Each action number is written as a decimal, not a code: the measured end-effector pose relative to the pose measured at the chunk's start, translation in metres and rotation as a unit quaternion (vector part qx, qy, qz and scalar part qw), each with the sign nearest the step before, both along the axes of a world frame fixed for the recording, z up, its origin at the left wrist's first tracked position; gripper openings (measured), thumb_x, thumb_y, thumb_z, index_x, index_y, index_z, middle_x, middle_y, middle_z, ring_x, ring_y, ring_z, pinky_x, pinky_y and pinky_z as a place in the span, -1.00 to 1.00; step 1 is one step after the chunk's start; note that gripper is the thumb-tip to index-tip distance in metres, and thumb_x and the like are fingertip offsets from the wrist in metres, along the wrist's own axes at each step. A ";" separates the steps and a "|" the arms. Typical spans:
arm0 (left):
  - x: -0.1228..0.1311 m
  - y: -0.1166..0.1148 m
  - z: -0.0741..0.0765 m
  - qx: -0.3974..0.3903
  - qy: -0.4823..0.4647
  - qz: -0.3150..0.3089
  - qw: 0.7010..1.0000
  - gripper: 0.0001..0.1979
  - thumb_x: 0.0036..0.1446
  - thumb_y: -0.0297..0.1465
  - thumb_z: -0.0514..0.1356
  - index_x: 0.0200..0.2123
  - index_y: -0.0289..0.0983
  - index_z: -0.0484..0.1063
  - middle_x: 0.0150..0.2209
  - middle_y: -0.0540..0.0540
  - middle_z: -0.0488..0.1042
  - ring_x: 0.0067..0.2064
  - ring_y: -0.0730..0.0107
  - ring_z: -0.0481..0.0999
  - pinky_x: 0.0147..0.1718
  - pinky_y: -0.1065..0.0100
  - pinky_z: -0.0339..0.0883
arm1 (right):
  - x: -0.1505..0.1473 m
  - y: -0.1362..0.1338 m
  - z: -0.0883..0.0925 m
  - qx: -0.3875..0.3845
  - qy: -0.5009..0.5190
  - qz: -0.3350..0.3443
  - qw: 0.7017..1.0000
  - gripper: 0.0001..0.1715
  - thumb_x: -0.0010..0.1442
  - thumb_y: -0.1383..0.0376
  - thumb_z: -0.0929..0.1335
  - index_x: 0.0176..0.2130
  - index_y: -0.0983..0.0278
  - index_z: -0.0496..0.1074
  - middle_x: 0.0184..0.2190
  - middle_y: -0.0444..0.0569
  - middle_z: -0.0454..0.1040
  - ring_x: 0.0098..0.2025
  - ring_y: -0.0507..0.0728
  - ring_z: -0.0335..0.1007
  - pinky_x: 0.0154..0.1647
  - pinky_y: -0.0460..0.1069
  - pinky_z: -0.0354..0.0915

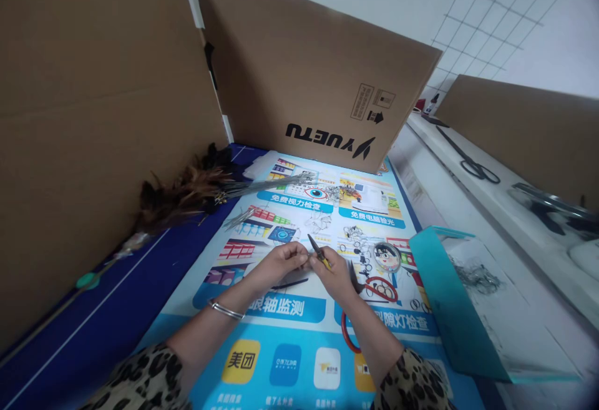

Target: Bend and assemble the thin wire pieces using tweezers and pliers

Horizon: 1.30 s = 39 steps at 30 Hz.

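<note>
My right hand [334,276] is closed around small pliers [317,248] with yellow handles and dark pointed jaws, which point up and away to the left. My left hand [283,265] meets it fingertip to fingertip, thumb and index pinched together; whatever sits between them is too small to make out. A thin dark strip [291,284] lies just below the left fingers. Red-handled scissors [381,287] rest beside my right wrist, partly covered by the forearm. Small black rings and wire pieces [360,251] are scattered beyond the right hand, near a round picture tin [387,256].
Bundled thin wires [276,183] and brown feathers [182,188] lie at the left back. At right stands an open teal box [456,310] holding tangled wire [477,278]. Cardboard panels [304,54] wall the back and left. Black scissors [475,166] lie on a white ledge.
</note>
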State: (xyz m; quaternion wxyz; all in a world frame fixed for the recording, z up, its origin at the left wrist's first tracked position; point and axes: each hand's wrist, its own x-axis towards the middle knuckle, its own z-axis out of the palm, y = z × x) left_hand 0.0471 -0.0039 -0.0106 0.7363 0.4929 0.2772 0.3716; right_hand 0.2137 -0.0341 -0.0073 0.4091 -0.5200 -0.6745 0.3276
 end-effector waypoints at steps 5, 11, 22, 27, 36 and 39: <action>-0.003 0.004 -0.003 0.052 0.065 0.037 0.996 -0.81 0.01 -0.31 0.22 -0.37 -0.34 0.40 -0.41 -0.04 0.44 -0.37 0.44 0.37 -0.35 0.44 0.20 | 0.000 -0.001 0.001 -0.011 -0.003 0.017 1.000 -0.81 0.14 0.20 0.26 -0.40 0.27 0.29 -0.50 -0.19 0.26 -0.42 0.00 0.19 -0.40 -0.12 0.13; -0.001 0.002 -0.009 0.041 0.081 0.058 0.994 -0.83 0.02 -0.31 0.20 -0.39 -0.32 0.40 -0.61 0.07 0.29 -0.56 0.55 0.22 -0.57 0.51 0.06 | -0.001 -0.002 0.000 -0.018 -0.020 0.017 0.999 -0.82 0.15 0.20 0.25 -0.37 0.28 0.30 -0.49 -0.18 0.27 -0.42 0.00 0.19 -0.41 -0.12 0.12; 0.011 -0.008 -0.004 -0.017 0.024 0.087 0.996 -0.80 0.05 -0.29 0.18 -0.45 -0.30 0.28 -0.60 0.06 0.32 -0.54 0.54 0.27 -0.52 0.49 0.17 | -0.002 0.000 -0.002 -0.010 -0.010 0.012 1.000 -0.79 0.16 0.17 0.24 -0.39 0.27 0.27 -0.51 -0.19 0.25 -0.44 0.00 0.17 -0.42 -0.12 0.12; 0.013 -0.012 -0.003 -0.022 0.015 0.102 0.994 -0.80 0.05 -0.29 0.19 -0.45 -0.30 0.27 -0.56 0.06 0.32 -0.51 0.54 0.29 -0.47 0.48 0.19 | -0.003 0.001 -0.004 -0.003 -0.017 0.009 1.000 -0.79 0.17 0.17 0.24 -0.36 0.27 0.28 -0.51 -0.19 0.23 -0.44 0.00 0.16 -0.42 -0.12 0.12; 0.000 0.001 0.000 0.048 0.080 0.147 0.985 -0.82 0.06 -0.29 0.17 -0.42 -0.30 0.35 -0.60 0.07 0.28 -0.56 0.55 0.23 -0.58 0.51 0.06 | 0.005 -0.004 0.006 0.109 -0.107 -0.046 0.987 -0.76 0.23 0.18 0.18 -0.19 0.26 0.30 -0.29 -0.02 0.30 -0.21 0.09 0.22 -0.19 -0.02 0.19; -0.010 0.008 0.002 0.032 0.068 0.161 0.984 -0.80 0.06 -0.27 0.16 -0.41 -0.31 0.37 -0.54 0.02 0.37 -0.56 0.55 0.26 -0.60 0.51 0.05 | 0.013 -0.001 0.006 0.176 -0.181 -0.050 0.966 -0.69 0.23 0.21 0.19 -0.06 0.26 0.29 -0.22 0.05 0.29 -0.14 0.14 0.19 -0.11 0.04 0.17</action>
